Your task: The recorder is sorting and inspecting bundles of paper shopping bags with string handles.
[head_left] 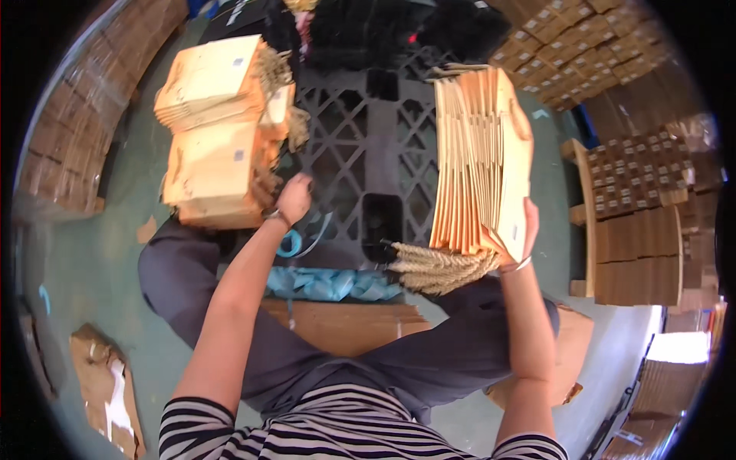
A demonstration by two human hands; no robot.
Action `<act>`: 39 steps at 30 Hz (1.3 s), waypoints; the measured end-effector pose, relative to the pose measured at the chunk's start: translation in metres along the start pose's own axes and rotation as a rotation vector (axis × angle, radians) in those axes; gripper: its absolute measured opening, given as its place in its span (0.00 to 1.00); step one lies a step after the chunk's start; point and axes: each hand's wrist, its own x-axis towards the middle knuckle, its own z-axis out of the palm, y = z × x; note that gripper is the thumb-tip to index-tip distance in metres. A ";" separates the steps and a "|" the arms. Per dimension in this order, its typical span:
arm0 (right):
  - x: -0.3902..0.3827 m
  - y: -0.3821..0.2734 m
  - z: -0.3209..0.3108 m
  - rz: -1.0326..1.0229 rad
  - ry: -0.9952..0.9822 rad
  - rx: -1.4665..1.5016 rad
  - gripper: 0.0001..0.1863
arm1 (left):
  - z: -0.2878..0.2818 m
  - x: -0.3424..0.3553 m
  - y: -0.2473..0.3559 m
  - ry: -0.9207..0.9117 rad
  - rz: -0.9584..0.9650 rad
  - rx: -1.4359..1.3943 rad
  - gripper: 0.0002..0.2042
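Observation:
My left hand (295, 199) is beside the lower right corner of a left stack of flat tan paper pieces (211, 165), possibly folded bags. Its fingers are curled in, and whatever they may hold is hidden. Frayed twine (274, 73) sticks out along that stack's right side. On the right, a row of the same tan pieces (468, 161) stands on edge, slightly fanned. My right hand (529, 228) grips its outer lower corner, fingers along the outer face. Twisted rope ends (445, 267) hang out at the row's near end, over my thigh.
Both bundles rest on a black plastic pallet (381, 142). A blue tape loop (289, 244) and crumpled light-blue strips (330, 284) lie near my lap, above flat cardboard (349, 323). Carton stacks (636, 234) rise at right and left (77, 130). Torn cardboard (107, 391) is on the floor.

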 end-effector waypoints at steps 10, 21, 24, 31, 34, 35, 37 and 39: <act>0.069 0.109 -0.061 0.503 0.280 -0.425 0.30 | -0.199 0.041 0.244 0.496 0.425 -0.833 0.12; 0.102 0.164 -0.130 0.398 0.400 -1.438 0.24 | -0.263 -0.054 0.275 0.092 0.263 -0.881 0.08; 0.115 0.163 -0.083 -0.508 0.435 -2.208 0.20 | -0.261 -0.050 0.263 0.171 0.241 -0.854 0.09; 0.053 0.272 0.034 -0.313 -0.482 -1.556 0.15 | -0.263 -0.101 0.272 0.304 0.240 -0.809 0.11; 0.031 0.310 0.062 -0.132 -0.589 -1.727 0.15 | -0.265 -0.127 0.269 0.361 0.223 -0.801 0.12; 0.030 0.319 0.066 -0.115 -0.617 -1.819 0.15 | -0.266 -0.134 0.267 0.379 0.216 -0.798 0.13; 0.030 0.336 0.065 -0.072 -0.655 -2.017 0.15 | -0.269 -0.148 0.264 0.407 0.204 -0.810 0.14; 0.037 0.345 0.061 -0.060 -0.678 -2.136 0.12 | -0.267 -0.160 0.264 0.430 0.197 -0.826 0.15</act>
